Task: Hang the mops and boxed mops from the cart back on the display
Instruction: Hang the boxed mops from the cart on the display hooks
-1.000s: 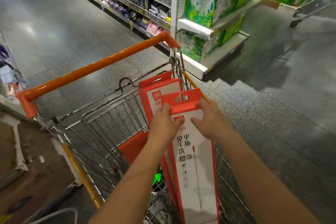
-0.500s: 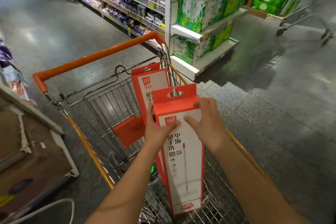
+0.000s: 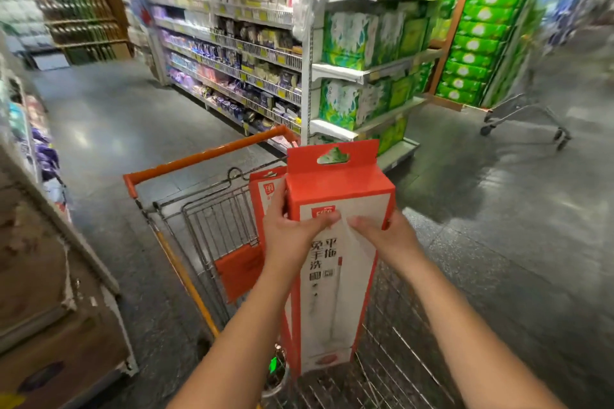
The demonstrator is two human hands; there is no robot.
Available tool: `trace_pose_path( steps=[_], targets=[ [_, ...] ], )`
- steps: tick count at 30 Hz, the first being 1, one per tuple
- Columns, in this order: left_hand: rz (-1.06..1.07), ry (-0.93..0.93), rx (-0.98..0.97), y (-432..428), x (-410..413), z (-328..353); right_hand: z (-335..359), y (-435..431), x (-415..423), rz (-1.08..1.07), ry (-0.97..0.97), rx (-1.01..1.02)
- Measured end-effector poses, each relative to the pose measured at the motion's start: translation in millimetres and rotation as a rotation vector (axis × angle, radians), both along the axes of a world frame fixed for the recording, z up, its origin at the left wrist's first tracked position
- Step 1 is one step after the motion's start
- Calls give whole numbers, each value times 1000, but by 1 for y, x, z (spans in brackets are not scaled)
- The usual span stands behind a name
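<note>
Upright box (image 3: 335,276) fills the middle of the cart (image 3: 216,226). Second box (image 3: 265,189) stands just behind it on the left; contact unclear. Free basket room left of both. Orange handle bar (image 3: 206,156) crosses the far end. Shelf end with green packs (image 3: 352,43) is near, straight ahead. Open floor (image 3: 498,226) on the right; another cart (image 3: 525,116) stands well apart there. Aisle (image 3: 116,129) is open on the left, bordered by a low shelf (image 3: 30,143).

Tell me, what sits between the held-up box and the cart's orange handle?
A second red-and-white mop box stands in the cart, just behind the held box and before the orange handle; the head view shows it.
</note>
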State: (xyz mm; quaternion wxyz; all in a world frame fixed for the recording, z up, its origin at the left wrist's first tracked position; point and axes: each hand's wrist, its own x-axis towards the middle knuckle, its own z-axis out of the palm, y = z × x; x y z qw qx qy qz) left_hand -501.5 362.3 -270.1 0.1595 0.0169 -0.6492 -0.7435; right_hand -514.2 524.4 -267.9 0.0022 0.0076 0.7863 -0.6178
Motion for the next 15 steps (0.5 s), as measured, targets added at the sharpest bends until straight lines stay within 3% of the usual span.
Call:
trace_pose_path(
  steps=[9,15],
  targets=[
    [-82,196,118,-1,37,108,100,-6,41,-47,312,-285],
    [-213,295,178,-7,40,142,141,-16,66,-158,466,-321]
  ],
)
